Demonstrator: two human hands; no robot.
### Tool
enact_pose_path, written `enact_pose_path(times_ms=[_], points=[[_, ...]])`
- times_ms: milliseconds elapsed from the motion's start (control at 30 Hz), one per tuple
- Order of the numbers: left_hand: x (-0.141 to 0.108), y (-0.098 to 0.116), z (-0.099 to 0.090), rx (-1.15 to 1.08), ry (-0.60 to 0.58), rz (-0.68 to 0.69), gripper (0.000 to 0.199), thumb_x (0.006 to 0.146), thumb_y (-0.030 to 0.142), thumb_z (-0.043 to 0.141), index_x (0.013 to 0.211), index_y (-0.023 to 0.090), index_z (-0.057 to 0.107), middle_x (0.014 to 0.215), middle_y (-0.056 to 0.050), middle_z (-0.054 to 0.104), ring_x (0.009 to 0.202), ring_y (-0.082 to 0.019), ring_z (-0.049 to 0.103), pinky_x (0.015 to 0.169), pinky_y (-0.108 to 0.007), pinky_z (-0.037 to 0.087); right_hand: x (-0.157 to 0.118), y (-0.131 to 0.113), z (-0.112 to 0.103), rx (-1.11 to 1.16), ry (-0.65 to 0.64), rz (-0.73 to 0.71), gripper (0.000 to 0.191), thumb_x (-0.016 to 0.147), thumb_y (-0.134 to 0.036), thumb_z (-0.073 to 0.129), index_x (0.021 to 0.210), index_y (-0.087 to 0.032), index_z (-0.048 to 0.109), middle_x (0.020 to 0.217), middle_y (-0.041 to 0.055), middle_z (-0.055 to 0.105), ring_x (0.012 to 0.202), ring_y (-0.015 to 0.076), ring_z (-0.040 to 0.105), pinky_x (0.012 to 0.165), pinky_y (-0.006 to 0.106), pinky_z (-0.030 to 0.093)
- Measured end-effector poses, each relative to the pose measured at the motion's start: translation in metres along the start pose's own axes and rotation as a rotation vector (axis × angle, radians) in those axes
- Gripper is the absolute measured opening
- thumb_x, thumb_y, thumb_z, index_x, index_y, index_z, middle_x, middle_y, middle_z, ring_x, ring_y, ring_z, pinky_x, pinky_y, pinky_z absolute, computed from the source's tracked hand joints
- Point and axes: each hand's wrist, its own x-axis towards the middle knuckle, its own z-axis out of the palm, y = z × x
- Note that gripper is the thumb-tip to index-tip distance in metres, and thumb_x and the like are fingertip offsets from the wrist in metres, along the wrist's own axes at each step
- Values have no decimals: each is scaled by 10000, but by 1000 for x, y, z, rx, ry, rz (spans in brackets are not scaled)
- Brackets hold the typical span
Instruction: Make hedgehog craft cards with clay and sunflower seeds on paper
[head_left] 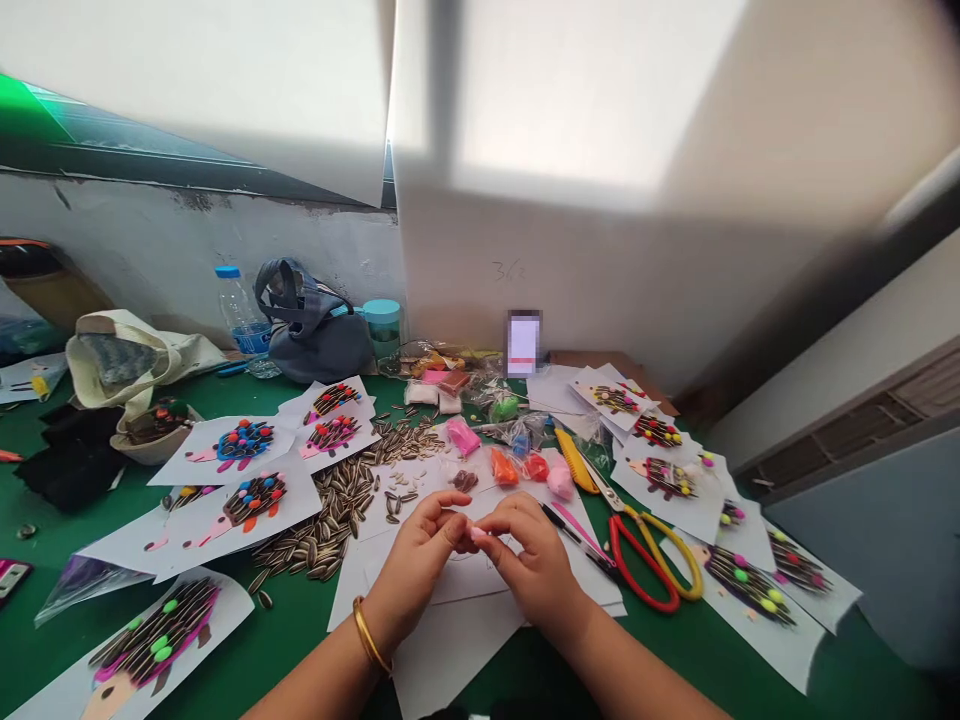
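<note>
My left hand (420, 555) and my right hand (536, 560) meet over white paper (457, 655), pinching a small piece of pink clay (474, 534) between their fingertips. Just beyond them lie a brown clay lump (465, 480), an orange one (504, 467), a red one (535, 467), a pink one (559, 482) and a magenta one (463, 437). Beside my right hand are a black pen (577, 537) and scissors (652, 560) with red and yellow handles. A heap of striped sunflower seeds (322, 530) spreads to the left of my left hand.
Hedgehog pictures made with seeds lie at left (255, 500) and right (667, 478). A yellow cutter (574, 460) rests near the scissors. Along the wall stand a water bottle (246, 315), a blue-grey bag (319, 330), a teal-lidded cup (382, 325) and a phone (523, 343).
</note>
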Motion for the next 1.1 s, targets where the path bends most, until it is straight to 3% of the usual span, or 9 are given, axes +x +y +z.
enact_pose_path(times_ms=[200,367,500,633,767,900,1100], points=[[-1,3,-3,125,-200,-98,434,886,528,568,727,135,656,701,-26,593,679,-127,471,655,-252,365,-3,4,-2,-152,16,-113,193,953,-318,575,1063,-272,727,823,39,587,806,195,543,743,350,437],[-1,5,-2,92,-88,-61,344,819,479,677,725,149,645,681,7,552,680,-122,448,668,-242,359,-2,7,-1,-154,21,-124,310,933,-380,606,1214,-261,664,915,57,609,859,209,552,759,361,450],[-1,5,-2,66,-55,-58,333,753,455,749,690,148,635,656,16,540,666,-119,443,665,-239,362,-2,4,1,-97,12,-79,215,922,-346,631,1108,-270,706,877,41,613,837,197,559,746,342,456],[-1,5,-2,64,-88,-45,378,825,514,655,751,143,674,675,-1,566,668,-125,459,660,-244,367,-2,1,0,-55,62,-71,133,928,-277,622,997,-270,735,804,26,603,784,179,555,718,325,445],[-1,6,-1,136,-135,-77,392,849,516,620,755,141,684,685,-16,589,668,-130,475,649,-250,370,-3,2,-2,-106,29,-90,175,946,-276,588,1039,-284,736,796,26,602,783,184,548,724,333,434],[-1,7,-1,204,-70,-49,375,845,497,628,694,155,654,661,-2,569,665,-132,482,652,-252,379,-2,3,-2,-110,19,-68,209,940,-303,595,1108,-252,708,861,45,620,830,197,558,747,344,445],[-1,4,-2,419,-68,95,395,899,495,543,708,171,662,707,-23,611,712,-161,541,697,-278,424,1,0,-1,-52,44,21,141,934,-283,603,850,-228,702,791,21,615,796,176,566,735,326,441]])
